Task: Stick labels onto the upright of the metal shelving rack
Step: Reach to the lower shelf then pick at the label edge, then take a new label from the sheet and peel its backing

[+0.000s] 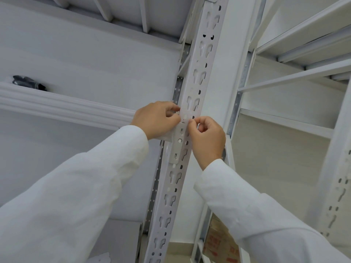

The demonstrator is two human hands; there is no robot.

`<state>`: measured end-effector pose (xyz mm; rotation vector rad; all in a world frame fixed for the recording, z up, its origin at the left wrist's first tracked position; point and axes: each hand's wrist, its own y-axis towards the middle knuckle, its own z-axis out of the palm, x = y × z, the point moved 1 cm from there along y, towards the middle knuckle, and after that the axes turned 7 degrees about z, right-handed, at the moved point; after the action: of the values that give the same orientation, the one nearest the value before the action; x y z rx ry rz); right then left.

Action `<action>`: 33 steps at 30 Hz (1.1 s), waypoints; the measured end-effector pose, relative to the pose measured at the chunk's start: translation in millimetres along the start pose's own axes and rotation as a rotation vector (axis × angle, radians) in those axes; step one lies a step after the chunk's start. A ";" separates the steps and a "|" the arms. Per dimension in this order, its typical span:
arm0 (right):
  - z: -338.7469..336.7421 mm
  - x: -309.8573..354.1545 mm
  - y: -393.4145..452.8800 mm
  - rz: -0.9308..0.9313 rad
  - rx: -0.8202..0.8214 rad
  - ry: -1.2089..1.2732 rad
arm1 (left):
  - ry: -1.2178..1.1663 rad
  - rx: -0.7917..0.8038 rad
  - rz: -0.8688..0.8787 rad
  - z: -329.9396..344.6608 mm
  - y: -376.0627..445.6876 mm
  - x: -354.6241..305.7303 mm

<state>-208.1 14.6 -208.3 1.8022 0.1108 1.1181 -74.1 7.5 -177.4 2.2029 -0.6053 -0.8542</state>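
You are facing a white metal shelving rack [296,44], and its tall perforated white upright [201,59] runs up the middle of your view, punched with keyhole slots and small round holes. A white horizontal shelf beam [57,103] meets it from the left, with a dark bundled object [28,82] lying above the beam. Low down, beside the upright's foot, sits a brown cardboard box with red print [221,242].

Your white sleeves [79,186] lead up to both hands at the upright, just where the beam joins it. A pale, nearly see-through label strip [183,117] lies across the upright's face between them.

The risk, as I judge it, is the punched face: the label may bridge the slots, wrinkle or sag into a hole, and grip only on narrow metal. If one end goes down before the other is level, it will sit crooked, and peeling it back could tear it or weaken the glue.

Your left hand [156,119] has its fingers [173,113] curled and pinched on the strip's left end at the upright's edge. Your right hand [206,137] pinches the right end between thumb and forefinger, the other fingers folded in.
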 end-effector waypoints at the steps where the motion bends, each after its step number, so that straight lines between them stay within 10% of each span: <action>1: 1.0 2.3 -1.0 -0.031 -0.001 0.004 | -0.004 -0.006 -0.002 0.7 0.7 0.7; 5: 6.9 25.5 -18.1 -0.374 0.034 0.015 | 0.036 0.034 0.035 -1.2 -0.6 1.4; 9: 11.6 25.9 -27.3 -0.344 0.118 0.139 | -0.086 0.120 0.180 -6.2 -8.8 13.8; 13: 16.7 3.1 -35.4 -0.274 0.253 0.222 | 0.012 -0.289 0.443 -6.7 -56.1 53.7; 16: 37.1 2.6 -57.0 -0.295 0.407 0.220 | -0.004 -0.495 0.226 1.3 -112.3 108.4; 22: 112.5 8.2 -133.9 -0.470 0.834 0.053 | -0.011 -0.374 -0.461 11.4 -177.7 218.2; 33: 249.0 -73.7 -253.5 -0.043 1.279 -0.219 | -0.108 -0.589 -0.793 -25.4 -248.5 309.1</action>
<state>26.8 -60.7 -474.5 2.9855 0.8874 0.8172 194.8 -11.0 -469.5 1.8164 0.4863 -1.3374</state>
